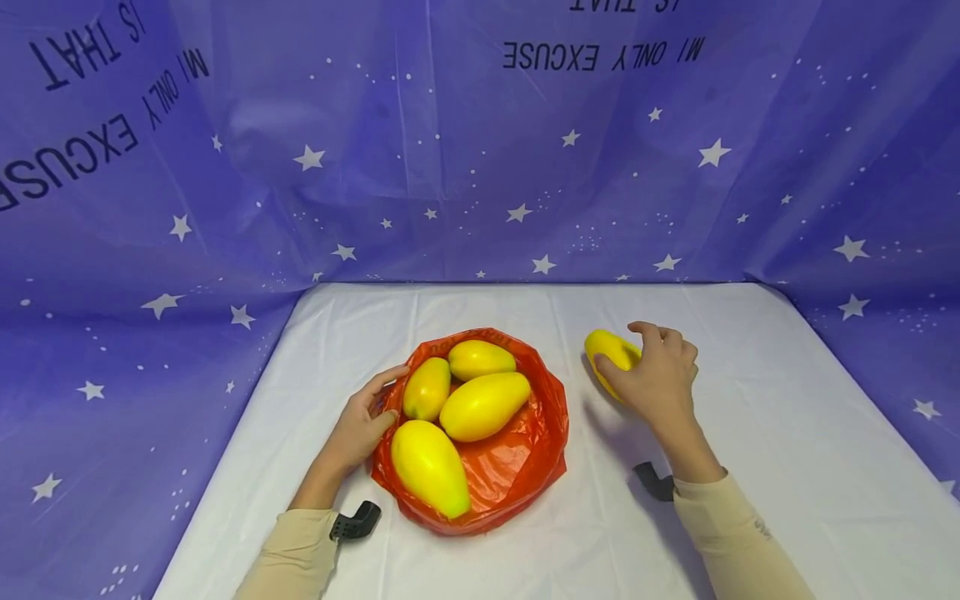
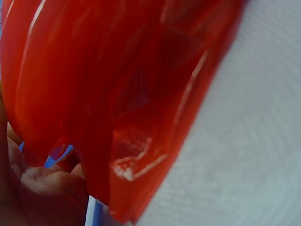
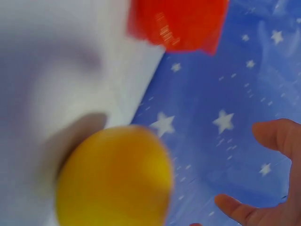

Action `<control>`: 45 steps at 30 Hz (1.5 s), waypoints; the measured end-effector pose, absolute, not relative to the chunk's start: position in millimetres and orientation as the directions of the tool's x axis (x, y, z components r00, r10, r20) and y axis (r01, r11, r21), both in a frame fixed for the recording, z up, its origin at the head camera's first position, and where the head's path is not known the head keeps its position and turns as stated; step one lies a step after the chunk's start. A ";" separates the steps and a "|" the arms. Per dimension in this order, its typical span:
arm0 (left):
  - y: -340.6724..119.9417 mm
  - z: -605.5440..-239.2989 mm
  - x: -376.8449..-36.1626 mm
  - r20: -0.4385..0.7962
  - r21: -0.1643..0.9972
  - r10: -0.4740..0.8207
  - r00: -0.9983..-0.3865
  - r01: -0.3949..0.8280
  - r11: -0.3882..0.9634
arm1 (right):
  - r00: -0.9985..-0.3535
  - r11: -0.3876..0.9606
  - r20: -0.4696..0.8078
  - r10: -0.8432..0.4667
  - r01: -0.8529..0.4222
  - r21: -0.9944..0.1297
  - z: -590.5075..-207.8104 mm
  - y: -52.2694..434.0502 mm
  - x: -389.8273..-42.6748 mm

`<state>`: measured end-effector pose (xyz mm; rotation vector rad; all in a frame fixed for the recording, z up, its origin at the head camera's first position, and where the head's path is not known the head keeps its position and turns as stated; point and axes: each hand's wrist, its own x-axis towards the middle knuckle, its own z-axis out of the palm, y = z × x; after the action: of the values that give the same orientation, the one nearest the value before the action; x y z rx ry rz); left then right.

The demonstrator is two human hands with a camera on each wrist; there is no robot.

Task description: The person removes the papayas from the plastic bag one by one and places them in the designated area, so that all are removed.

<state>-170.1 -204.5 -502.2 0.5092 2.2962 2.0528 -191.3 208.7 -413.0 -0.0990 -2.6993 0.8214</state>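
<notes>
The right hand [image 1: 660,379] is curled over a yellow mango [image 1: 611,352] that lies on the white table cover [image 1: 750,433]; the fingers bend around the far side of the fruit, so it looks grasped from above. Whether it presses firmly or only rests there, I cannot tell. The left hand [image 1: 365,425] lies open, its fingers touching the edge of the red plastic bag [image 1: 525,467] without pinching it.

To the left of the grasped mango, well apart from it, the bag sits spread open with four mangoes [image 1: 483,406] lying in it, close together. So four fruits are in the bag and one is outside under the right hand; I judge the work nearly complete, with this last fruit remaining.

The head view gives the whole layout: both hands, the bag, the count of fruits, and the blue starry cloth [image 1: 480,167] behind. The left wrist view shows only the red plastic film [image 2: 122,94] very near, and a part of the palm [image 2: 33,188] below it, which confirms the hand is against the bag. The right wrist view is blurred; there the mango [image 3: 115,179] fills the lower part, and the fingertips [image 3: 277,136] beside it seem spread, not tightly around the fruit.
</notes>
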 end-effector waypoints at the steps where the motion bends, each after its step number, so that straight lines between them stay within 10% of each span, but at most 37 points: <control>1: -204.4 -502.2 -170.2 0.200 0.971 0.253 -0.947 0.226 0.079 | -0.945 0.830 0.294 0.145 -0.045 -0.555 -410.9 203.8 -189.8; 45: -205.3 -504.3 -170.6 0.220 0.957 0.262 -0.940 0.260 0.129 | -0.874 0.740 0.053 -0.482 -0.439 -0.509 -429.7 94.4 -158.4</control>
<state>-170.6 -205.3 -504.3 0.5447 2.3593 1.9989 -158.4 94.4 -429.7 0.7975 -3.0070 0.8456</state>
